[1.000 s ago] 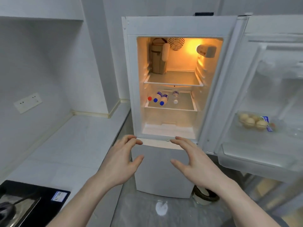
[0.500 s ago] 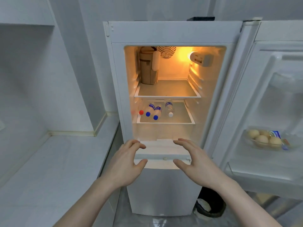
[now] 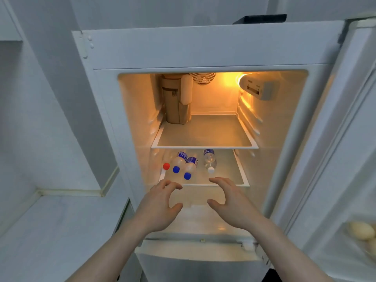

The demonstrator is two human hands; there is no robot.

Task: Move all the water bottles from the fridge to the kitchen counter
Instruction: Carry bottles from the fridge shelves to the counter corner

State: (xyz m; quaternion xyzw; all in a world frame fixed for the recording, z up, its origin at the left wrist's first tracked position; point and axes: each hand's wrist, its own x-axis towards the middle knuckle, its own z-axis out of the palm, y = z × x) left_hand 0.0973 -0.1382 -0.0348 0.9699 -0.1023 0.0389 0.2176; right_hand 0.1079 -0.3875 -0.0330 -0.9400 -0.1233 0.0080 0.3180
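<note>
Both hands reach into the open fridge, empty. The left hand and right hand have fingers spread and loosely curved, touching nothing. Just beyond, on the lower shelf, lie the water bottles.

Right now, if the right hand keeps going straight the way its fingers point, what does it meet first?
Most likely the white-capped bottle lying on the lower shelf: the right hand is open, with its fingertips just short of that cap. Depth is hard to judge, so it may cross the shelf's front edge first.
</note>
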